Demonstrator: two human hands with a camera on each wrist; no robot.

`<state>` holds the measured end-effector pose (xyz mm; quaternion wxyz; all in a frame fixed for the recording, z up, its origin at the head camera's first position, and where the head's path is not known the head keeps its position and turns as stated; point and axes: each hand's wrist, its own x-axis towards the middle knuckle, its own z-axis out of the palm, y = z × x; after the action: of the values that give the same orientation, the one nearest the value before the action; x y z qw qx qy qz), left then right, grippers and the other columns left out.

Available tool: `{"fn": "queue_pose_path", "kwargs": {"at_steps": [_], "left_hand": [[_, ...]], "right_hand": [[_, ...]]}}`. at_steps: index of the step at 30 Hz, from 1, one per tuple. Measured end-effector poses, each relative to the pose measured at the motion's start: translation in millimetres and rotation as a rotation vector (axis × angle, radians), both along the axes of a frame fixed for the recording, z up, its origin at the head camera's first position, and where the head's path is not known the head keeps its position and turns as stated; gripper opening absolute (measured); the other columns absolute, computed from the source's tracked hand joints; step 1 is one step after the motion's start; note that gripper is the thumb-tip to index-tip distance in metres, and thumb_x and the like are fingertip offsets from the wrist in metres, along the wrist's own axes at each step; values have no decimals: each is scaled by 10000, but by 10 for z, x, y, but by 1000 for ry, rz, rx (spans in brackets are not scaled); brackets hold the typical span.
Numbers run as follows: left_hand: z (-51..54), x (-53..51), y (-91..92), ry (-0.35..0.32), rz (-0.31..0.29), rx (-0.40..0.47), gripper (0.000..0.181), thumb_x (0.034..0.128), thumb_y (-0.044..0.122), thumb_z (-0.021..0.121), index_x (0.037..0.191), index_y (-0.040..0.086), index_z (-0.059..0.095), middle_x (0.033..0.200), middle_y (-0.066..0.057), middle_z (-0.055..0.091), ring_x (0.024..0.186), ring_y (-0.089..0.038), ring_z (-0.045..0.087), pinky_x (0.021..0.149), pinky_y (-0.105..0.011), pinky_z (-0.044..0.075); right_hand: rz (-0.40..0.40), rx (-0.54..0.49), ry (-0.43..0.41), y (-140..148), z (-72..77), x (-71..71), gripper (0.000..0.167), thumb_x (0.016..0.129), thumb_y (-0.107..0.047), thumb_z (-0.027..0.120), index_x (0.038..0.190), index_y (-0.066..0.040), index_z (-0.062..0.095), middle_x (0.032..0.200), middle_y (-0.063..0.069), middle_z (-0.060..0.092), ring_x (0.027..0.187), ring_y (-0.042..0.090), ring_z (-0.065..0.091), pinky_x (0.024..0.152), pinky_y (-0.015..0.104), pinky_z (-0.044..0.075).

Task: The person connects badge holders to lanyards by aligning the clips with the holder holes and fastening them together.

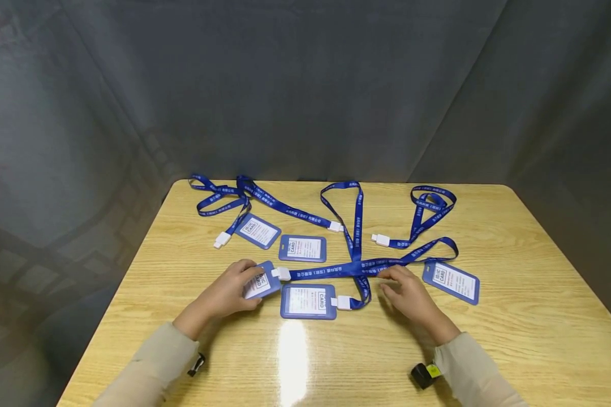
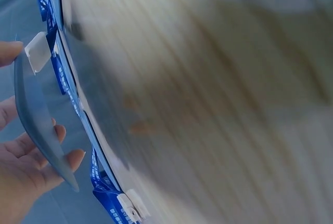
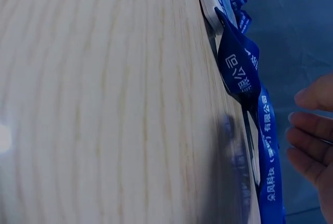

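Pale wood-grain bench (image 1: 356, 362). Long blue fabric lanyard with white lettering (image 1: 321, 272) — long axis left to right between hands. Right hand (image 1: 409, 297): fingers loosely spread, holding nothing, near lanyard. Left hand (image 1: 229, 291): gripping rectangular blue-framed plastic card holder (image 1: 258, 287), nearer it than right. White plastic clip (image 1: 284, 274) — at holder's right end.

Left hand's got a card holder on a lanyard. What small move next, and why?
I'd probably lay the held card holder flat and let the left hand release it: its white clip looks already joined to the holder, while the right hand holds nothing and another card holder nearby lies unclipped.
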<state>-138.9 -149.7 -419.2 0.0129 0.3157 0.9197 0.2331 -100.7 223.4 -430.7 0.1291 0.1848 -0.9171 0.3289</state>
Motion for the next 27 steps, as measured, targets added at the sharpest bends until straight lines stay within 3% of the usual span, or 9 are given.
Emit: {"fn": "queue_pose_path", "kwargs": {"at_steps": [9,27], "left_hand": [[-37,-15,-39,-45,21,-22,652,625,235,727,1194,22,493,1118,-160,459,988,-280,453,851,-401,391],[-88,-69,-81,-109,-5,-87,671,613,206,717,1201,-8,473,1073,-154,455,926,-256,454,820,-392,401]], "right_hand": [[-15,4,-81,86,-10,-15,193,725,46,615,915,24,593,888,77,574,850,231,530,717,377,464],[-24,36,-75,193,65,-119,168,750,27,592,917,20,589,891,97,576,849,272,526,729,427,431]]}}
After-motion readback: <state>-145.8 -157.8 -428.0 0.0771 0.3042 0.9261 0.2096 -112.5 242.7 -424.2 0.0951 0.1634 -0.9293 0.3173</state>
